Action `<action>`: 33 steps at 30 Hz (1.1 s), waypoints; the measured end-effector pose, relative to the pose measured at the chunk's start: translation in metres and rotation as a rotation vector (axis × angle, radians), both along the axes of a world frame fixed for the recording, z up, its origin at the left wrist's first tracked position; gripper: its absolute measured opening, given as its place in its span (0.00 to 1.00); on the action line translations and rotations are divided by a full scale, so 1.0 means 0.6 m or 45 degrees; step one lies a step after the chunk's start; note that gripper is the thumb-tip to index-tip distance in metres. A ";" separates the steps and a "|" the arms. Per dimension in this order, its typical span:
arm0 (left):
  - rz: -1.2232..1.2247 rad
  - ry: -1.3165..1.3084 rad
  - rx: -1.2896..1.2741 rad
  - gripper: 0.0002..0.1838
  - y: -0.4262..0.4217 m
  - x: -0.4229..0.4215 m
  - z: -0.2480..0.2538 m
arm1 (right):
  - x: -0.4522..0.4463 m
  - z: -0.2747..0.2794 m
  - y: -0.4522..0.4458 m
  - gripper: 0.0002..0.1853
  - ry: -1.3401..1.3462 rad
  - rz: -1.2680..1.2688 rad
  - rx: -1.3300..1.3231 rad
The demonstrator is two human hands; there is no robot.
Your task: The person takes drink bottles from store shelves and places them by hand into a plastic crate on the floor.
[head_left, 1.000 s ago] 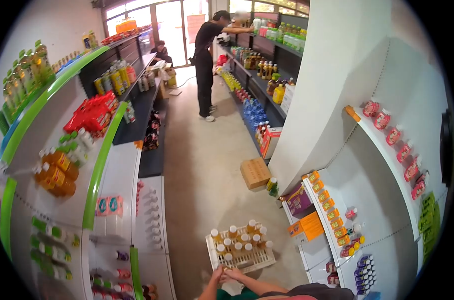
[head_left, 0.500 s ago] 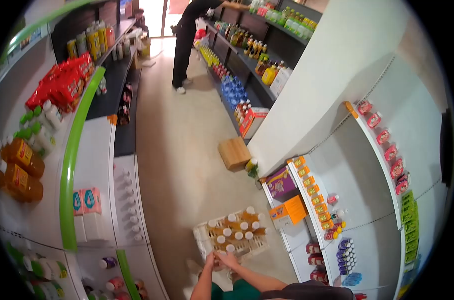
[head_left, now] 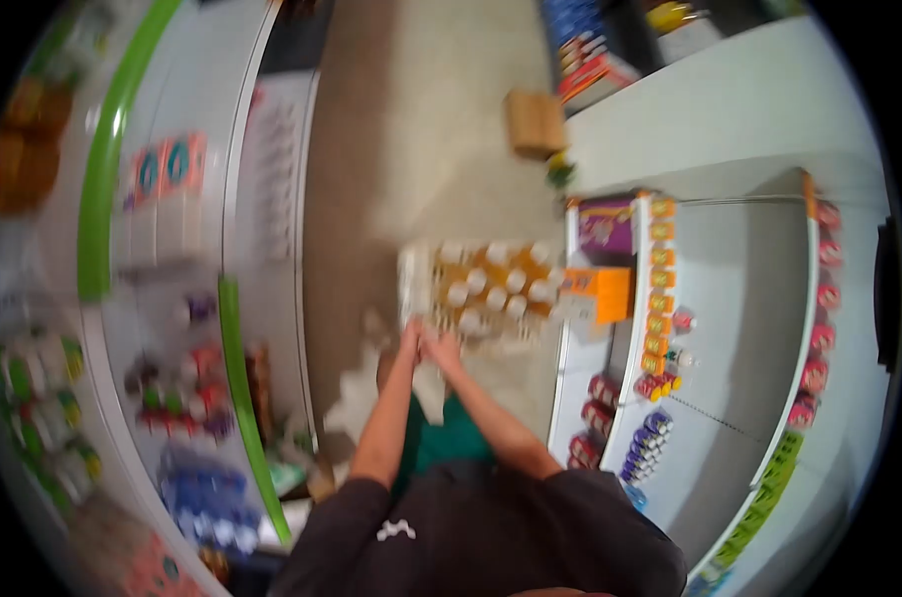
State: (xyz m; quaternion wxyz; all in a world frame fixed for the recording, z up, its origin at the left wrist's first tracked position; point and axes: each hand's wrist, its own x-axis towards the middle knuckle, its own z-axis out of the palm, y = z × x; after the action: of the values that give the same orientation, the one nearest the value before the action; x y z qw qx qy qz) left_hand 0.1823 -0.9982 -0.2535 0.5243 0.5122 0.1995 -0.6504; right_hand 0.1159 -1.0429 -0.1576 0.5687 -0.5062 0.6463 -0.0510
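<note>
On your left, pink packs [head_left: 180, 167] stand shelved; next, your left hand [head_left: 411, 336] and right hand [head_left: 439, 346] are together by the near left corner of the white crate [head_left: 415, 277], fingers too blurred to tell whether they clamp anything; the crate, on the floor [head_left: 436, 149], holds close-set amber bottles [head_left: 496, 298] with white caps; rightward, near it, is an orange box [head_left: 612, 292]

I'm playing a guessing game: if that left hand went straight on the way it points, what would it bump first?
Probably the white crate, near its left end. Depth is unclear, though, so the left hand might pass above it.
</note>
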 end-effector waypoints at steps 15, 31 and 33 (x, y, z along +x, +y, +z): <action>0.067 -0.181 0.021 0.21 -0.014 -0.049 0.077 | -0.056 0.054 0.016 0.20 -0.487 -0.377 0.258; -0.071 -0.112 0.029 0.31 -0.008 -0.100 0.055 | -0.106 0.005 -0.045 0.33 -0.457 -0.144 0.433; -0.102 -0.263 0.023 0.34 0.032 -0.112 0.046 | -0.111 0.008 -0.042 0.35 -0.631 -0.167 0.567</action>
State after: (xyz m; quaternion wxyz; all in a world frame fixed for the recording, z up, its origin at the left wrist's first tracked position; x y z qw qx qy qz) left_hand 0.1151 -0.9789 -0.2260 0.5112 0.5888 0.1295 -0.6126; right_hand 0.0494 -1.0678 -0.1530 0.8007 -0.2989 0.5149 -0.0665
